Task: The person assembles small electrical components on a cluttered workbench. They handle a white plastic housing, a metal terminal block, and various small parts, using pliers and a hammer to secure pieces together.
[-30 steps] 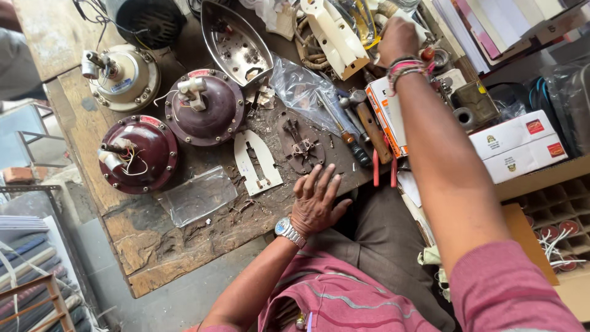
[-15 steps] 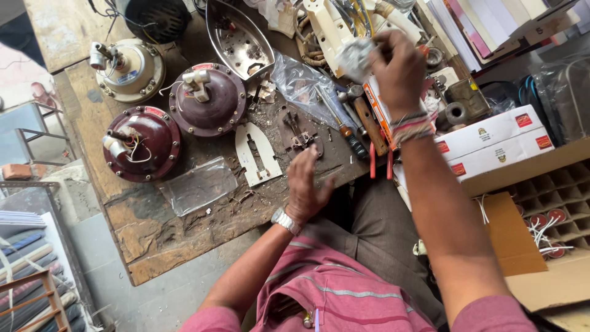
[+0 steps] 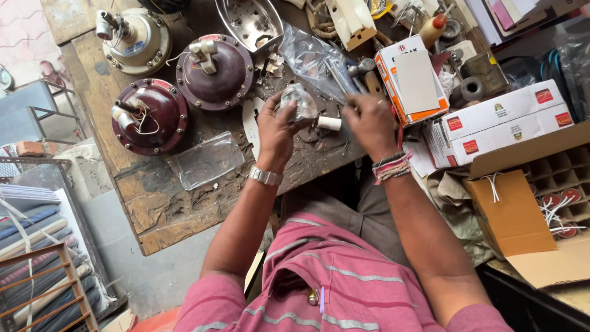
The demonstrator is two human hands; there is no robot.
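Left hand: the left hand [image 3: 275,130] was curled shut around a small clear plastic packet [image 3: 299,102], held above the workbench [image 3: 153,203].
Right hand: the right hand [image 3: 369,123] was raised beside it, fingers partly bent; whether it pinched anything could not be told through the blur.
Packet: crumpled, grey contents, not identifiable.
Near the hands: a short white tube [image 3: 329,123] lay on the bench between them; a larger clear bag [image 3: 313,58] just behind.
Further out: two maroon motor housings [image 3: 215,71], a cream one [image 3: 132,40], an orange-and-white box [image 3: 409,77].
Step (judged): opening the packet.
Next move (judged): a steady two-handed pull, contents kept over the bench.
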